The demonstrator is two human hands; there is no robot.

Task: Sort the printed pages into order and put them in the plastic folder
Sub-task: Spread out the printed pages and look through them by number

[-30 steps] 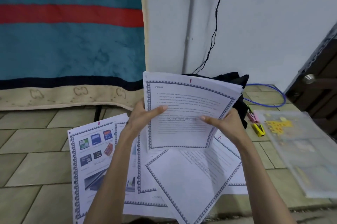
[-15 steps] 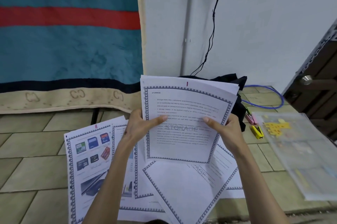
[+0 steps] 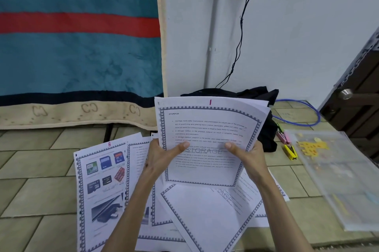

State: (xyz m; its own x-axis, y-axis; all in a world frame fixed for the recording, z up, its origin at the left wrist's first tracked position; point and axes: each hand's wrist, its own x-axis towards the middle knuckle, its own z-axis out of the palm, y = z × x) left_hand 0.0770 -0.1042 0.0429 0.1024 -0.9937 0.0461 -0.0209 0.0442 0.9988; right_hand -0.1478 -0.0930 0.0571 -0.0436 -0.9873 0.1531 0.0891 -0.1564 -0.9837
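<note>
Since the earlier frames little has shifted: the held stack of pages (image 3: 207, 145) sits a touch lower and more squarely in front of the camera, with both hands on it as before.

Head view: the left hand (image 3: 162, 157) grips the stack at its left edge, thumb laid across the front sheet and fingers hidden behind it. The right hand (image 3: 249, 159) holds the right edge the same way, thumb on the printed side. So each grip is closed on the stack. The front sheet carries a red "1" at the top, the heading "STORAGE" and a patterned border; the right edges of the sheets behind it fan out slightly.

Below the hands, loose pages (image 3: 205, 217) lie overlapping on the tiled floor (image 3: 37, 190). Furthest left is a page marked 8 (image 3: 100, 186), printed with pictures of memory cards. The plastic folder (image 3: 336, 178) lies flat on the floor to the right, well apart from the hands, with a yellow shape showing through it. Between the folder and the stack lie a yellow stapler (image 3: 290, 152) and a pink clip (image 3: 284, 138). Behind the stack sits a black cloth (image 3: 264, 96), with a blue cable (image 3: 303, 114) looped beside it. A teal blanket (image 3: 78, 46) with a red stripe hangs at the left.
</note>
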